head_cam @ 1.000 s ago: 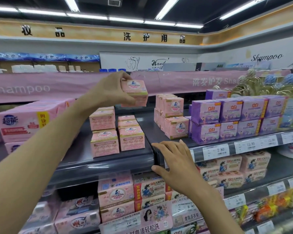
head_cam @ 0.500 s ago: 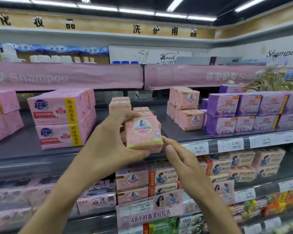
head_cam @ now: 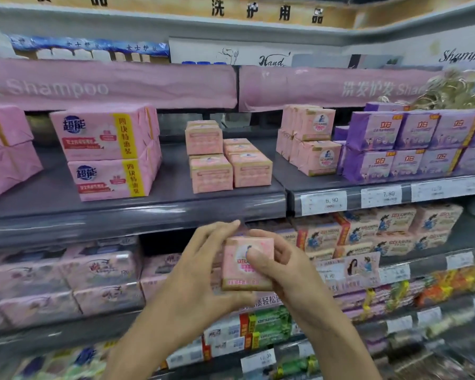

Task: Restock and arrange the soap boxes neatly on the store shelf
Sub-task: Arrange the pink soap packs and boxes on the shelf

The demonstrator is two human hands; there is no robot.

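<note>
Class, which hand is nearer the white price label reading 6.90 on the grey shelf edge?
Right. The right hand is below the white price label, slightly left; the left hand is farther left. Both hold the small pink soap box.

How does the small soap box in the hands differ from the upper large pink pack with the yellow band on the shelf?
Shape: the small soap box shows a nearly square face; the upper large pink pack is wider than tall. Print: the box bears a round emblem, the pack a yellow band and blue logo. State: left hand and right hand hold the box; the pack lies stacked on another like it. Both are pink.
</note>
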